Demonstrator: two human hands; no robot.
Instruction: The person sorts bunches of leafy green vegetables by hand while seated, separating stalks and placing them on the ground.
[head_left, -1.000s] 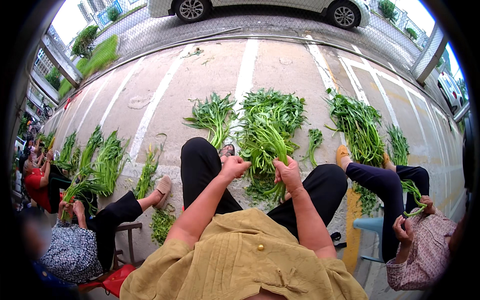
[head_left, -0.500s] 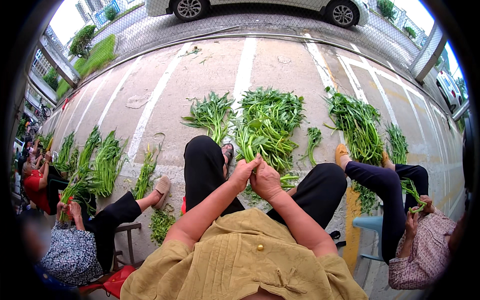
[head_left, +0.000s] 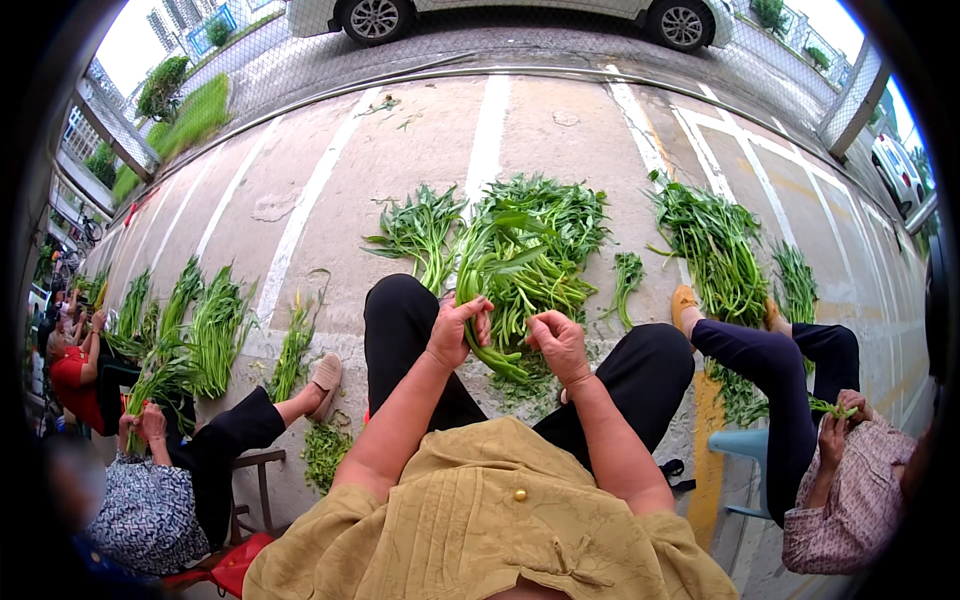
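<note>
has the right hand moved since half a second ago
Yes. Judged against the small bunch on the ground, the right hand has moved rightward and slightly forward, closer to it.

No words, labels, brands or numbers are showing legibly anywhere in view. The only signs standing out are painted markings on the pavement (head_left: 420, 150), and these are carrying no readable lettering: white lines (head_left: 488, 140) are running up toward its far edge, some crossing toward its right edge, while a yellow stripe (head_left: 706, 400) is lying nearer its near edge.
</note>
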